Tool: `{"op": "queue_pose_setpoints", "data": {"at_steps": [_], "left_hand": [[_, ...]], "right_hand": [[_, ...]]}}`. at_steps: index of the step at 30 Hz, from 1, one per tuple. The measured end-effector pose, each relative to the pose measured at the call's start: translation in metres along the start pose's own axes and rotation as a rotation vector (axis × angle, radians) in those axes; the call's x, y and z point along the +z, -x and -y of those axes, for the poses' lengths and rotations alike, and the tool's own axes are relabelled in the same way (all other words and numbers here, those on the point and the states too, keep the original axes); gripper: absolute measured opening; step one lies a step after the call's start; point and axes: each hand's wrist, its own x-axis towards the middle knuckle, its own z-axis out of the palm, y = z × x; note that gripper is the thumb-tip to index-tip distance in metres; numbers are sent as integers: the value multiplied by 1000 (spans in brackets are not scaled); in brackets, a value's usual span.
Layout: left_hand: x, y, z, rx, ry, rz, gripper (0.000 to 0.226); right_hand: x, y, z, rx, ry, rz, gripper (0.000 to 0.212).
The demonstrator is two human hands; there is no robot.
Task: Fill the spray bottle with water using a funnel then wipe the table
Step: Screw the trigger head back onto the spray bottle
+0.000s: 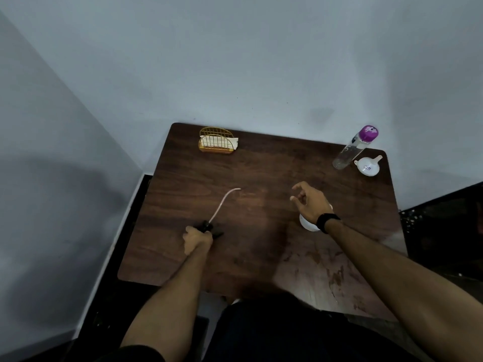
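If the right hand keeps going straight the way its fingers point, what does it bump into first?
Probably nothing soon. The right hand points up-left over bare table; the gold wire napkin holder at the far edge lies roughly that way, though height is unclear.

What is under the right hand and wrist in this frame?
Under the right hand and wrist a white rounded object, probably the spray bottle body, stands on the table. Only its near edge shows; its mouth and contents are covered.
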Motion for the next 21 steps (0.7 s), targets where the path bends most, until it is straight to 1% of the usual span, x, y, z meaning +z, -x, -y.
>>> {"op": "queue_pose_setpoints", "data": {"at_steps": [2,4,6,9,13,16,18,21], "left_hand": [[0,-1,3,88,-76,11,57],[2,1,4,180,-82,0,53],[4,5,4,246,-10,8,47],[4,11,-1,332,93,78,40],[4,16,-22,506,151,177,32],[1,20,-50,665,190,190,32],[0,27,-73,773,220,204,30],[-8,50,-114,864,299,255,23]], "right_hand": [[5,1,7,-14,1,22,24],[10,2,13,-33,2,47,22],[14,2,18,-57,-1,66,20],[20,1,23,-72,5,87,21],[23,-2,24,-160,60,93,35],[21,-4,24,-194,71,135,51],[15,-4,19,-193,79,127,58],[4,-6,9,-169,76,63,57]]}}
